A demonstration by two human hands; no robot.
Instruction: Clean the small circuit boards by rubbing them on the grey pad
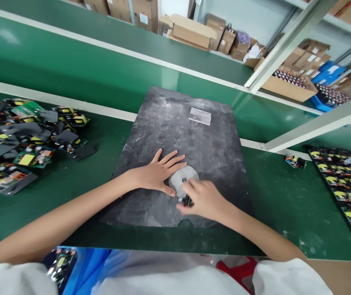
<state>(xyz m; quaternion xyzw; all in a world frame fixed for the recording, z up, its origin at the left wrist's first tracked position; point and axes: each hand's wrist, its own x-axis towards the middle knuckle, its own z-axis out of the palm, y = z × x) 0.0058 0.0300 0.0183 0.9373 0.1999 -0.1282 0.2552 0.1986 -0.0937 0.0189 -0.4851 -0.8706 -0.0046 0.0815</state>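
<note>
Your left hand lies spread beside the grey disc on the black mat; your right hand pinches a small part (blurred) near it. A loose pinch could drop it.

Open bench separates the mat from piled boards.

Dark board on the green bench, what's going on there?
A person has their left hand spread on the dark board, beside a grey disc. The right hand, slightly blurred, holds a small dark piece at the disc's near edge. Circuit boards lie heaped on the green bench to the left; more stand in rows at right.
</note>
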